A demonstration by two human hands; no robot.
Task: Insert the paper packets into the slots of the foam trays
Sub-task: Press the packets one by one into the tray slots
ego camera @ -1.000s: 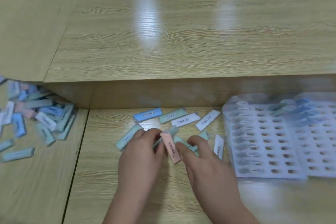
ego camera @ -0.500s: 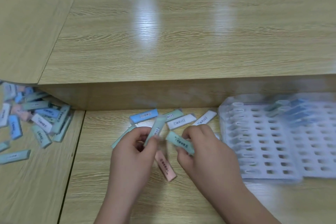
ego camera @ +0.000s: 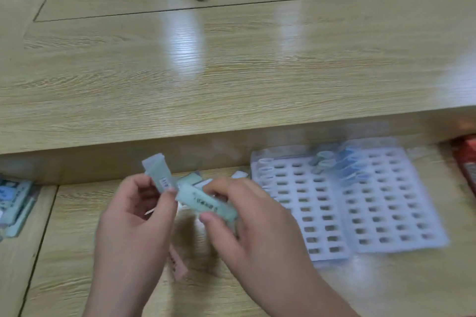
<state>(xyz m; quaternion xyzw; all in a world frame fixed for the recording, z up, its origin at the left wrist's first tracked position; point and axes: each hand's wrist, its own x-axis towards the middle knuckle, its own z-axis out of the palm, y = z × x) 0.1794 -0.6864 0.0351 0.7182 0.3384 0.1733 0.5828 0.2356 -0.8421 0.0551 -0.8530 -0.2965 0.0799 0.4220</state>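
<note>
Your left hand (ego camera: 134,226) pinches one green packet (ego camera: 157,175), your right hand (ego camera: 257,229) pinches a second green packet (ego camera: 206,204), beside two foam trays (ego camera: 334,257)

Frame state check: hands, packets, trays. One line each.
Left hand: pinches pale green packet, held upright.
Right hand: grips second green packet, tilted.
Pink packet: lying flat, unheld.
Foam trays: most slots empty, a few filled at the far end.
Packet pile: loose, far left.
</note>
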